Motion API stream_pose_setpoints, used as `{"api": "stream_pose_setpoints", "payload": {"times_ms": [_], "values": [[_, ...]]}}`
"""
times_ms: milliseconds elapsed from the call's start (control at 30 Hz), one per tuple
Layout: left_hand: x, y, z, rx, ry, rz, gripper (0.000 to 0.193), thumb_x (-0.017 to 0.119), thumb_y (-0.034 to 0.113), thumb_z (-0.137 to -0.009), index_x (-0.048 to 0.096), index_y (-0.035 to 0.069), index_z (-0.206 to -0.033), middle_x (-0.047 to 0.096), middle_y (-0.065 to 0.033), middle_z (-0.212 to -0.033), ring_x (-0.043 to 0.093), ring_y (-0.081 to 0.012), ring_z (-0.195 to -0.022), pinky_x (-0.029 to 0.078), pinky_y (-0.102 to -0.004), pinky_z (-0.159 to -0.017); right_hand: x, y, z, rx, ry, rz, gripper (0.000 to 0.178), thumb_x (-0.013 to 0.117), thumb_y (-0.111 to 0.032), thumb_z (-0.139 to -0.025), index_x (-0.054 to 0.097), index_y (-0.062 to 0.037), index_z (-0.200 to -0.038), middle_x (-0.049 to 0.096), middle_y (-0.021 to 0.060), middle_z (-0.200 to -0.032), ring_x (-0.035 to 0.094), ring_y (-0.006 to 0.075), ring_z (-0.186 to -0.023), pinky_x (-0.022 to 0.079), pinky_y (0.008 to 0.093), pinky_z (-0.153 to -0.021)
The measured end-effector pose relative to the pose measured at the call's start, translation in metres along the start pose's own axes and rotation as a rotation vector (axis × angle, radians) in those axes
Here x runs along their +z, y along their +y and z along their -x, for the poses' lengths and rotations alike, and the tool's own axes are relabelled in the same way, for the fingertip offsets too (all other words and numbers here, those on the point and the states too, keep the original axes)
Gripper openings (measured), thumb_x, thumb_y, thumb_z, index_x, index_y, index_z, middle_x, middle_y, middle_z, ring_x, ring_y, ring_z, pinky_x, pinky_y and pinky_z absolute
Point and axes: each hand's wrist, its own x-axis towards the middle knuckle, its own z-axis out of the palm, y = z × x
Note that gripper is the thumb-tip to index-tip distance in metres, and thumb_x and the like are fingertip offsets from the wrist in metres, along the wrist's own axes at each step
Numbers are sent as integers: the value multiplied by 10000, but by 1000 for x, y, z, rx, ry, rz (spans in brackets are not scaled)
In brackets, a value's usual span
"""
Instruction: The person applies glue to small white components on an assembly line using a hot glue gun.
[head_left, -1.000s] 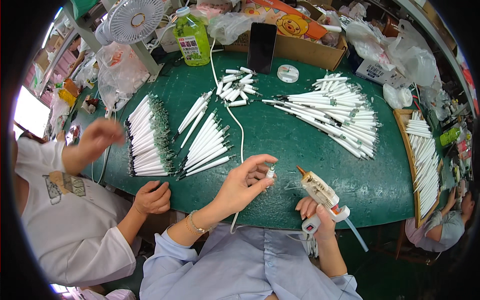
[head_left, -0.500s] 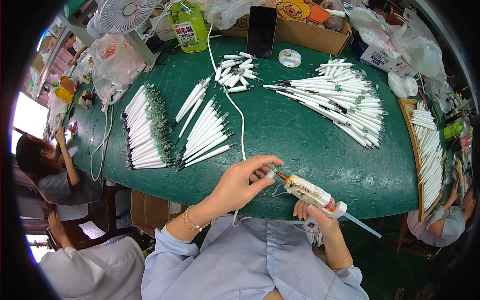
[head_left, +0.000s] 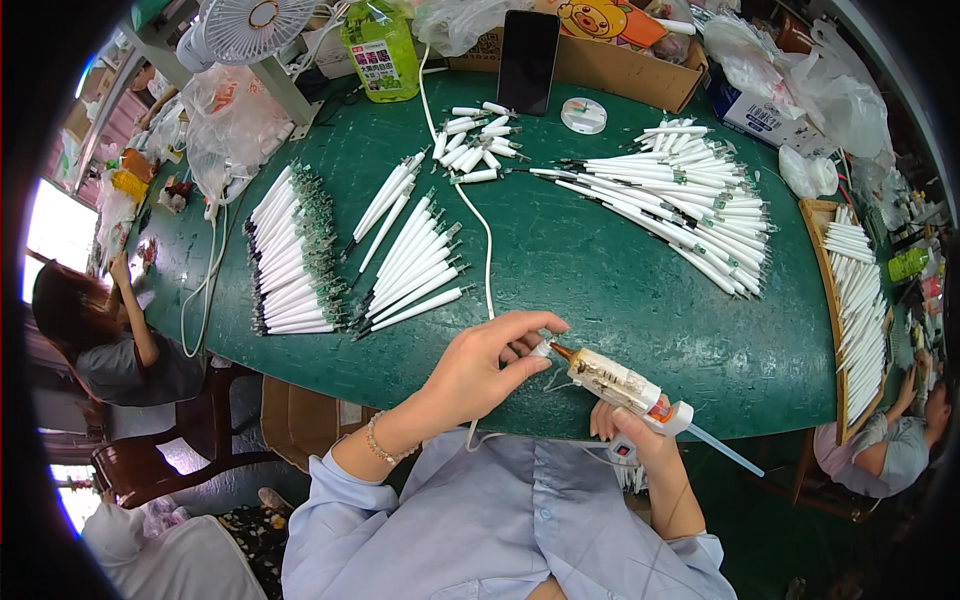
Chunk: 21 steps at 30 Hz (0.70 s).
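My left hand (head_left: pixel 482 362) is closed in a pinch on a small white cylindrical piece (head_left: pixel 541 349); most of that piece is hidden by the fingers. Wrapped round the handle of a hot glue gun (head_left: pixel 612 383), my right hand (head_left: pixel 640 436) keeps its brown nozzle pointed at the piece. The nozzle tip is at or very close to the end of the piece; I cannot tell if they touch. A pale glue stick (head_left: pixel 725 453) juts from the back of the gun. Beyond my left hand lies a small fan of white pen-like sticks (head_left: pixel 412 262).
A stacked row of white sticks with green ends (head_left: pixel 297 255) is at left, a large fanned heap (head_left: pixel 680 200) at right. Short white tubes (head_left: pixel 473 140) lie by a phone (head_left: pixel 527 62). A white cable (head_left: pixel 487 240) crosses the table. A wooden tray (head_left: pixel 818 240) holds more sticks.
Both hands, the white piece and the glue gun are nearly where they were. At the lower left, a person in a pale top has shifted down and away from the chair.
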Motion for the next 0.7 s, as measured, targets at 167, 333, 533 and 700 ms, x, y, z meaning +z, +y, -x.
{"api": "stream_pose_setpoints", "payload": {"times_ms": [167, 333, 533, 700], "values": [[-1, 0, -1, -21, 4, 16, 318, 605, -4, -752, 551, 25, -1064, 553, -60, -839, 507, -72, -702, 442, -195, -622, -1, 1, 1, 0, 9, 16, 224, 529, -175, -786, 501, 13, -668, 479, 93, -540, 486, 202, -521, 421, 333, -520], [-1, 0, -1, -10, -4, 17, 319, 602, -7, -753, 551, 26, -1066, 548, -62, -848, 507, -69, -707, 444, -196, -624, 0, 0, 0, -7, 1, -1, 220, 538, -174, -783, 506, 22, -688, 481, 92, -544, 484, 205, -521, 419, 332, -520], [-3, 2, 0, -21, -4, 30, 322, 610, 4, -754, 550, 24, -1070, 546, -59, -850, 505, -68, -714, 442, -194, -630, 3, -4, -1, 4, 20, 28, 198, 532, -155, -790, 521, 34, -729, 490, 96, -560, 488, 202, -530, 420, 332, -524], [-3, 11, -5, 20, -16, 16, 325, 616, 13, -750, 558, 45, -1067, 550, -64, -857, 504, -74, -717, 442, -201, -617, 3, 0, 2, -30, 104, 228, 198, 496, -158, -815, 499, 10, -712, 481, 90, -579, 480, 194, -558, 416, 330, -552]]}}
